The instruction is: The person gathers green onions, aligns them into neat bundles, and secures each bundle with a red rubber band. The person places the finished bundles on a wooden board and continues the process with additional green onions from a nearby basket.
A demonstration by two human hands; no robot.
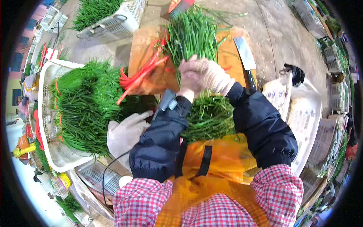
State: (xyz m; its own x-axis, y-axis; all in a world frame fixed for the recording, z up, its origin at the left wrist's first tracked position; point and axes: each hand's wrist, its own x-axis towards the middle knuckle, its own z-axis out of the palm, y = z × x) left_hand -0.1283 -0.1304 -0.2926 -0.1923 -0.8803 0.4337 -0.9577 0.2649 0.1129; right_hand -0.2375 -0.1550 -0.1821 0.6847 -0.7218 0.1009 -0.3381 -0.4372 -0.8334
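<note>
My left hand (190, 78) and my right hand (211, 74), both in pale gloves, meet around the lower part of a bunch of garlic chives (194, 34). The right hand lies partly over the left, and their fingers hide the gripped part. The leaves fan away from me over a wooden board (236, 52). Left of the bunch lie red tie strips (146, 71), some overhanging the board's edge. A cleaver (245, 54) with a black handle rests on the board's right side. Below my hands is a heap of loose greens (211, 119).
At left, a white plastic basket (44, 113) holds chive bundles with red ties. A white glove (127, 133) is beside my left forearm; whether anyone wears it, I cannot tell. White crates (305, 119) stand at right. Another crate of greens (113, 27) stands at the far left.
</note>
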